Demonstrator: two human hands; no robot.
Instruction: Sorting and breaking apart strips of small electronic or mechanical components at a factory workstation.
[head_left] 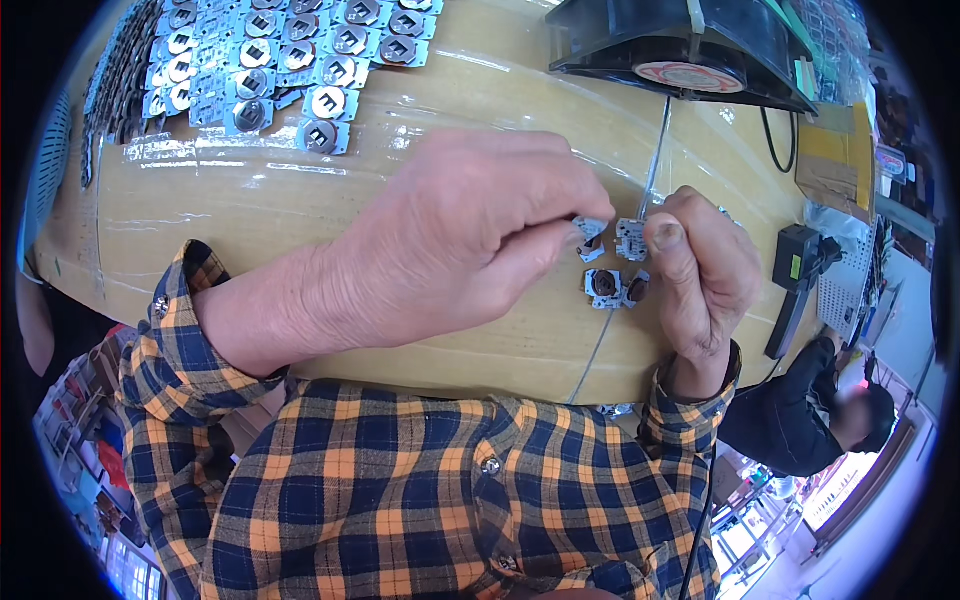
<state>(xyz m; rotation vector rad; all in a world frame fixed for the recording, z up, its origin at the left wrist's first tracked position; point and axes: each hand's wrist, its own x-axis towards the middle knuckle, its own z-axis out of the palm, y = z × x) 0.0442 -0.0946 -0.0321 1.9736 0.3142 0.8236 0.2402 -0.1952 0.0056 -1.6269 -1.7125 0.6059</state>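
My left hand (490,235) reaches across from the left, thumb and forefinger pinched on a small circuit board (590,229). Facing it, my right hand (706,262) is closed with the thumb against the curled fingers. What it grips, if anything, is hidden. Right beside that thumb is another small circuit board (631,240); whether the thumb touches it I cannot tell. Just below, a board with a dark round part (603,287) lies on the table, and a dark round piece (636,288) sits against its right side.
Rows of circuit boards with round silver discs (320,136) cover the table's (420,365) far left. A black fan (690,60) stands at the back right, near a cardboard box (836,155). A black device (797,255) is at the right edge. Another person (800,420) is beyond.
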